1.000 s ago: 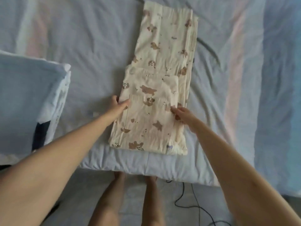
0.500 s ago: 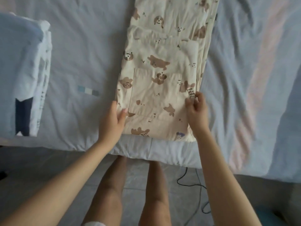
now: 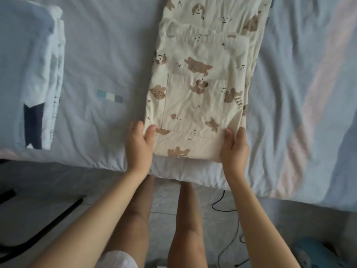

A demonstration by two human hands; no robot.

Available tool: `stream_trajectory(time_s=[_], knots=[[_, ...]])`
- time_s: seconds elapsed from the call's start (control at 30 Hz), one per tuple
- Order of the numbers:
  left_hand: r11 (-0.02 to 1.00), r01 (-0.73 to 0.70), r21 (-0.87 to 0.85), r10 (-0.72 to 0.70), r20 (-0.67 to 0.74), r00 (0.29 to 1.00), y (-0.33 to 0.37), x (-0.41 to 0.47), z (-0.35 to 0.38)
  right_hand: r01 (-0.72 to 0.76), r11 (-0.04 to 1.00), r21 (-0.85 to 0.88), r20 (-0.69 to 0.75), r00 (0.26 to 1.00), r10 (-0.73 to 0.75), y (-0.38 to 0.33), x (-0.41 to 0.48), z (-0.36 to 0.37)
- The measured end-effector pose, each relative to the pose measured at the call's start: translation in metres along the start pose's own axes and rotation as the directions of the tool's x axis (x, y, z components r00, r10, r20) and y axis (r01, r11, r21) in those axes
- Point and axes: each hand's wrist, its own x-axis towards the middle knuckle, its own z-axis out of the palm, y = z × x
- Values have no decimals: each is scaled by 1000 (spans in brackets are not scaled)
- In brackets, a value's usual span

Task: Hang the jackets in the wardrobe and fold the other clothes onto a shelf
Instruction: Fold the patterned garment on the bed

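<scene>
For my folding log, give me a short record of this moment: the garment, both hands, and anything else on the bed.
garment: cream bear-print garment, partly folded, flat on the bed
left: left hand pinches its near left edge, thumb on top
right: right hand pinches its near right edge, thumb on top
nearby: folded white pile at left, apart from it

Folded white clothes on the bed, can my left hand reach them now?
Probably, once freed: the left hand grips the bear-print garment, and only bare sheet lies before the folded white clothes.
</scene>
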Motion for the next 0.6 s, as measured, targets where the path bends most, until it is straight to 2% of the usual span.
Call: stream_trajectory(time_s=[0.07,0.2,0.3,0.37,0.47,0.53,0.6], knots=[[1000,-19,8,19,33,999,-4,-7,1,2,998,-60,-7,1000,-2,10,-2,4],[999,48,-24,-46,109,993,-11,-8,5,7,983,-181,54,999,3,14,-6,4],[997,67,35,-69,63,996,-4,6,0,-136,989,-55,-20,991,135,3,-4,-4],[994,107,-13,-106,38,994,3,23,-6,-195,981,-17,-124,974,192,-10,9,-8],[980,112,-166,-87,153,984,17,66,-9,-81,989,121,-152,983,100,-33,57,-10],[968,88,-233,-35,223,974,34,109,-2,-1,980,199,-112,993,23,-56,108,-11],[948,91,-306,-11,254,967,60,155,10,44,978,206,-66,997,-31,-84,167,-9]])
